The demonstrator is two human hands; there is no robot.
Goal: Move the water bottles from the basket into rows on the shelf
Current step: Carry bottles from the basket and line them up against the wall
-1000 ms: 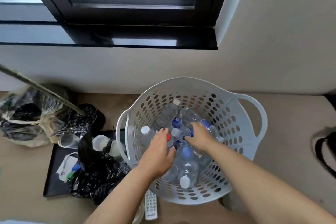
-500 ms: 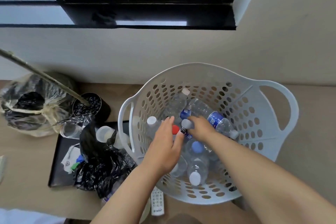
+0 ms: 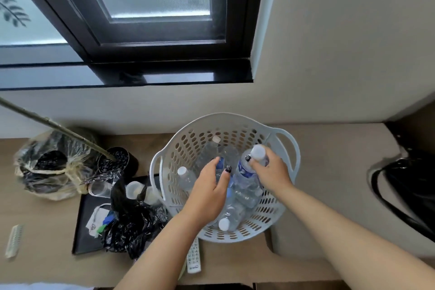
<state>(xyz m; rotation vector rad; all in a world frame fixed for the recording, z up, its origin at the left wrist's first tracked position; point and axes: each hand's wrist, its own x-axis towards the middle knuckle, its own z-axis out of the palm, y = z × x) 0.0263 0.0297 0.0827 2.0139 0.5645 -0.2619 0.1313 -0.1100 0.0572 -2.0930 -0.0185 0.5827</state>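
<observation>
A round white perforated plastic basket (image 3: 286,135) with loop handles sits on a pale wooden surface below a dark-framed window (image 3: 150,30). Inside it, several clear plastic water bottles lie jumbled.

The right hand (image 3: 270,173) is at about 2 o'clock in the basket, fingers curled round the neck of a clear water bottle with a blue label and white cap (image 3: 246,173). That bottle stands tilted, cap up, raised above the rest but within the rim.

The left hand (image 3: 208,192) is near the basket's centre, fingers wrapped over a clear bottle with a blue label (image 3: 220,163); most of that bottle is hidden under the palm, so the grip looks closed on it but the contact is only partly seen.

A white-capped clear bottle (image 3: 184,175) lies at 9 o'clock in the basket, another capped bottle (image 3: 229,219) at 6 o'clock, and a third (image 3: 213,145) at 12 o'clock.

Outside, at 9 o'clock from the basket: a black tray (image 3: 86,235) bearing a crumpled black plastic bag (image 3: 131,221). At 6 o'clock, just beside the basket, a white remote control (image 3: 193,258).
</observation>
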